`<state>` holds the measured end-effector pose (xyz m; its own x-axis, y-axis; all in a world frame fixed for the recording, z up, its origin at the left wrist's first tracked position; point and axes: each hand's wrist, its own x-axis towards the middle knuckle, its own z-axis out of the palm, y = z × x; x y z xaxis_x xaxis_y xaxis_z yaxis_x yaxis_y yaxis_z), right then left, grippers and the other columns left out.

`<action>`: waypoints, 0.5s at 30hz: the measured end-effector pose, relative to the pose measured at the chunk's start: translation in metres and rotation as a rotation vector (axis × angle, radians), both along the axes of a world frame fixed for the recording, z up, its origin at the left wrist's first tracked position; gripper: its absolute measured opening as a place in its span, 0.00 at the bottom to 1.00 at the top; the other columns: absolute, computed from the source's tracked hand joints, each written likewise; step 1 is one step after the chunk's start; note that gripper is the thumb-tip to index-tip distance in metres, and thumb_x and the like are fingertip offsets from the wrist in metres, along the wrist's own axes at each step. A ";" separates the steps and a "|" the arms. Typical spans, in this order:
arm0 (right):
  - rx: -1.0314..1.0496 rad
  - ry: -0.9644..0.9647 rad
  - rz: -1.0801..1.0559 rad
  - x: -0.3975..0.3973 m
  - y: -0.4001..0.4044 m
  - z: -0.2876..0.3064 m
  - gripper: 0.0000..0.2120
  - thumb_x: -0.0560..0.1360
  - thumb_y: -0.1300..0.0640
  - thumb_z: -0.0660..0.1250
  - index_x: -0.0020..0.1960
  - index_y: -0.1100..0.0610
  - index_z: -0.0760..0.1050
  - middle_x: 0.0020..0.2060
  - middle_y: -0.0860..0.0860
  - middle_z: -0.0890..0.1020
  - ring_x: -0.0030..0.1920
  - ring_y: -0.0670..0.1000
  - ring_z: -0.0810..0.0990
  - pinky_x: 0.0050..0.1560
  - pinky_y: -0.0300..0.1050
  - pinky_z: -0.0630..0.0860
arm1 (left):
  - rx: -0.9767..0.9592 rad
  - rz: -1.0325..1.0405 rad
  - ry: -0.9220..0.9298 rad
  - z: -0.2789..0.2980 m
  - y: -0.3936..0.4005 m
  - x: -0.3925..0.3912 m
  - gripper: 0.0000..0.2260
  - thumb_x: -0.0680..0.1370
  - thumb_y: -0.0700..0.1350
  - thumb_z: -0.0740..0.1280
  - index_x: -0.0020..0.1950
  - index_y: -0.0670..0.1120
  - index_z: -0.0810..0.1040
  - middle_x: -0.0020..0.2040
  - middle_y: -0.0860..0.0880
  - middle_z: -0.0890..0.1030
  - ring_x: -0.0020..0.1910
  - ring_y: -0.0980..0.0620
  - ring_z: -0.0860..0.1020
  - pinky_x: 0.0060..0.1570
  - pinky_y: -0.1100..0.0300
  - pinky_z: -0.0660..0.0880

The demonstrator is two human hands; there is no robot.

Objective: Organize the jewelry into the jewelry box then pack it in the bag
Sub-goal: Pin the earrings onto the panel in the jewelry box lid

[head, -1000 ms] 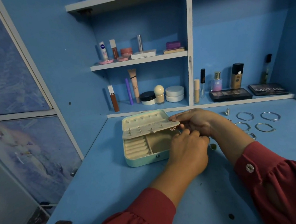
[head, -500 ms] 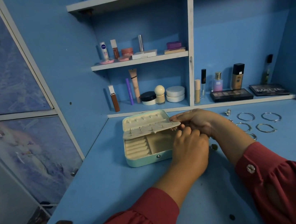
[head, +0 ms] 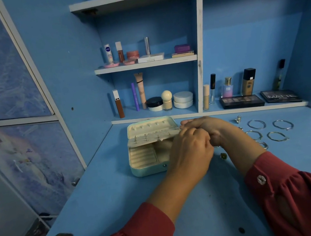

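A mint jewelry box (head: pixel 147 169) stands open on the blue desk (head: pixel 109 195), its lid (head: pixel 151 125) tilted back. A cream earring panel (head: pixel 153 138) with several studs pushed through it is lifted over the compartments. My right hand (head: pixel 209 127) reaches across and grips the panel's right end. My left hand (head: pixel 191 148) is just below it with curled fingers pinching at that end, seemingly on a small earring; its fingertips are hidden. Silver hoop earrings (head: pixel 256 124) and a ring (head: pixel 238 119) lie to the right. A small gold piece (head: pixel 223 156) sits by my right wrist.
Cosmetics fill the shelves behind: bottles and jars (head: pixel 183 99) at desk level, and two dark palettes (head: pixel 241 101) at back right. A cupboard door (head: pixel 9 97) with a printed picture stands to the left. No bag is in view.
My left hand has crept up and closer to the panel's right end. My right hand keeps its hold on the panel; the box has not moved.
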<state>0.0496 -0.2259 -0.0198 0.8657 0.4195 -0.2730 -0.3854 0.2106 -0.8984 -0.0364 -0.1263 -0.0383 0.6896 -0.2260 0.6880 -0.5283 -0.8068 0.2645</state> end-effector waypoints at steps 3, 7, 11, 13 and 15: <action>-0.032 -0.049 -0.034 -0.002 0.000 -0.001 0.10 0.77 0.69 0.58 0.40 0.64 0.76 0.34 0.56 0.80 0.33 0.50 0.79 0.33 0.38 0.78 | -0.169 0.016 0.092 0.022 0.011 -0.004 0.04 0.73 0.38 0.67 0.45 0.42 0.80 0.43 0.46 0.81 0.45 0.47 0.76 0.44 0.54 0.72; -0.055 -0.036 -0.067 0.001 0.005 -0.002 0.06 0.77 0.69 0.62 0.52 0.63 0.74 0.35 0.54 0.80 0.29 0.46 0.77 0.26 0.34 0.72 | -0.379 0.074 0.213 0.052 0.036 0.017 0.06 0.76 0.38 0.66 0.49 0.43 0.81 0.47 0.46 0.82 0.47 0.48 0.79 0.49 0.55 0.75; -0.045 -0.004 -0.085 0.001 0.004 -0.001 0.06 0.76 0.69 0.64 0.47 0.60 0.72 0.29 0.53 0.81 0.27 0.46 0.78 0.23 0.33 0.71 | -0.318 0.102 0.442 0.066 0.055 0.047 0.05 0.78 0.38 0.65 0.48 0.44 0.80 0.46 0.50 0.80 0.47 0.52 0.77 0.50 0.61 0.71; -0.050 -0.006 -0.083 0.001 0.003 0.000 0.06 0.75 0.69 0.64 0.46 0.60 0.73 0.30 0.53 0.81 0.28 0.46 0.77 0.24 0.33 0.71 | -0.269 0.082 0.560 0.066 0.058 0.057 0.04 0.77 0.38 0.66 0.45 0.45 0.80 0.45 0.50 0.79 0.51 0.50 0.79 0.53 0.59 0.72; -0.056 -0.001 -0.086 0.001 0.004 0.000 0.05 0.75 0.69 0.65 0.47 0.60 0.73 0.31 0.54 0.82 0.30 0.47 0.77 0.24 0.33 0.72 | -0.212 0.105 0.653 0.065 0.057 0.064 0.04 0.77 0.36 0.67 0.45 0.44 0.80 0.46 0.48 0.80 0.53 0.48 0.79 0.55 0.57 0.73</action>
<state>0.0502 -0.2219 -0.0201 0.8982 0.3272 -0.2935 -0.3674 0.1922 -0.9100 0.0273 -0.0694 0.0268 0.9884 -0.0417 0.1463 -0.1288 -0.7405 0.6596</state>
